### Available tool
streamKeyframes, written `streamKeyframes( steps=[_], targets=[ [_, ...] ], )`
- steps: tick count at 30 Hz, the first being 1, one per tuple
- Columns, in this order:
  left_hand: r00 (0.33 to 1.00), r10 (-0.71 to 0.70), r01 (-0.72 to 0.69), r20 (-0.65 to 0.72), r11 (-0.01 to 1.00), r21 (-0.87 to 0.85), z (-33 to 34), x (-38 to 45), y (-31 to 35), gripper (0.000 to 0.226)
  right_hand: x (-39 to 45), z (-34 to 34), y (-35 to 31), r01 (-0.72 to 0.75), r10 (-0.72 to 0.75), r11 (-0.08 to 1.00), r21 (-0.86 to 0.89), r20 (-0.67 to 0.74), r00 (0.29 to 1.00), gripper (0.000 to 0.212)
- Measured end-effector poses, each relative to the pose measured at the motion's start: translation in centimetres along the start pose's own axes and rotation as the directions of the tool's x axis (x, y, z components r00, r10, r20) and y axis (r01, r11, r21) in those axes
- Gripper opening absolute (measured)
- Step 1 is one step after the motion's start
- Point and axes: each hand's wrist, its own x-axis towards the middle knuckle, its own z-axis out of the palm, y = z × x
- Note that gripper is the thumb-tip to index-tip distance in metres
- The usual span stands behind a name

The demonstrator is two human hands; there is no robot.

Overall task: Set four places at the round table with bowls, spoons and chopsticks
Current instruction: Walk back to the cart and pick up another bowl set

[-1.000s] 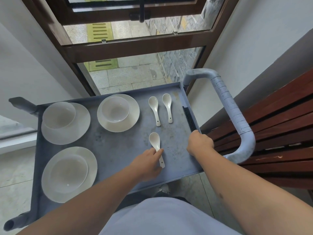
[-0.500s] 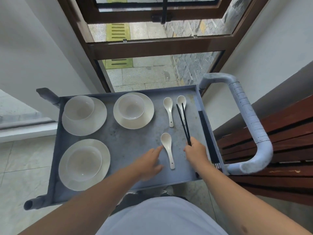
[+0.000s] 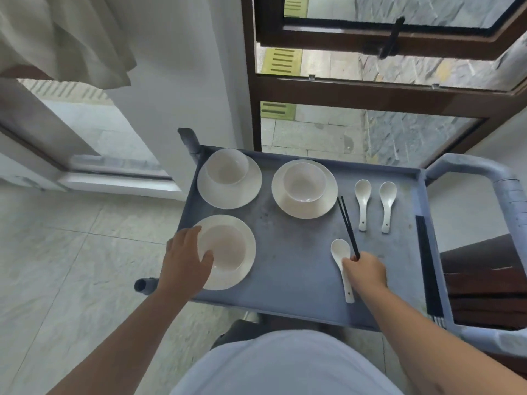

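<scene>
On the grey cart tray (image 3: 296, 252) stand three white bowls on plates: near left (image 3: 228, 252), far left (image 3: 228, 178) and middle (image 3: 305, 186). My left hand (image 3: 185, 260) lies on the near left bowl's rim, thumb inside it. My right hand (image 3: 366, 270) holds a pair of black chopsticks (image 3: 348, 226) that point away from me. Its fingers also touch a white spoon (image 3: 340, 255) lying under it. Two more white spoons (image 3: 362, 203) (image 3: 387, 205) lie side by side further back.
More black chopsticks (image 3: 427, 266) lie along the tray's right wall. The cart's grey handle (image 3: 510, 195) curves round on the right, beside a dark wooden bench (image 3: 484, 280). A brown-framed window (image 3: 370, 92) is behind the cart; tiled floor on the left.
My left hand moved from beside the near spoon over to the near left bowl. My right hand brought the chopsticks leftward to the near spoon. The view has swung left.
</scene>
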Motion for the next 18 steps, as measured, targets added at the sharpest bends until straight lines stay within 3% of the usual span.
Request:
streamKeyframes(
  steps=[5,9,12,14,18],
  targets=[
    [0.986,-0.124,0.127,0.115,0.992,-0.016,0.7,0.1,-2.2,0.073,-3.3,0.1,-2.5,0.123,-0.123,0.971,0.207,-0.016,0.992,0.019],
    [0.988,-0.093,0.094,0.125,0.996,0.004,1.4,0.9,-2.8,0.074,-7.1,1.8,-8.8,0.284,-0.334,0.907,0.31,0.123,0.935,0.017],
    [0.985,-0.089,0.086,0.148,0.996,0.03,1.4,1.6,-3.1,0.071,-8.7,3.5,-13.8,0.414,-0.468,0.881,0.228,0.289,0.835,0.015],
    [0.977,-0.098,0.098,0.189,0.995,0.008,1.2,2.0,-3.3,0.07,-9.2,4.6,-16.3,0.464,-0.476,0.875,0.141,0.431,0.766,0.01],
    [0.97,-0.055,0.055,0.235,0.998,0.005,1.0,2.4,-3.8,0.064,-9.2,5.8,-18.5,0.524,-0.461,0.851,0.019,0.505,0.73,0.019]
  ],
)
